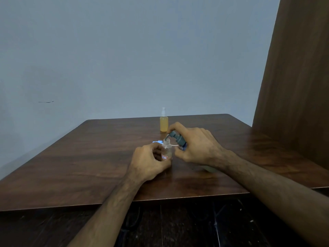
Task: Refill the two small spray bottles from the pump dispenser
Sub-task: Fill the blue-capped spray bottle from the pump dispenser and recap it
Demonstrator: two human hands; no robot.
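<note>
Overhead, looking down, we note a dark brown wood-grain table (89,157) with rounded far corners, set against a plain pale blue-grey wall (124,50). A brown panel (299,77) with a similar grain rises at the right. Below the near table edge the floor (178,225) is dark and scuffed.

Near the table's middle, our left hand (148,162) wraps around a small clear bottle (166,149), upright, cap off, with a red-edged label low on its side. It looks nearly empty.

Our right hand (195,146) grips the pump dispenser (177,138), tilted toward the clear bottle; the index finger lies over the grey pump head, and the spout meets the bottle's open mouth. The dispenser's body is mostly hidden under the palm.

Further back, near the far edge, a second spray bottle (164,122) stands upright, sprayer on, filled with amber liquid.

Something small, blue and white (157,142) lies just behind the left hand; we cannot tell what it is.
</note>
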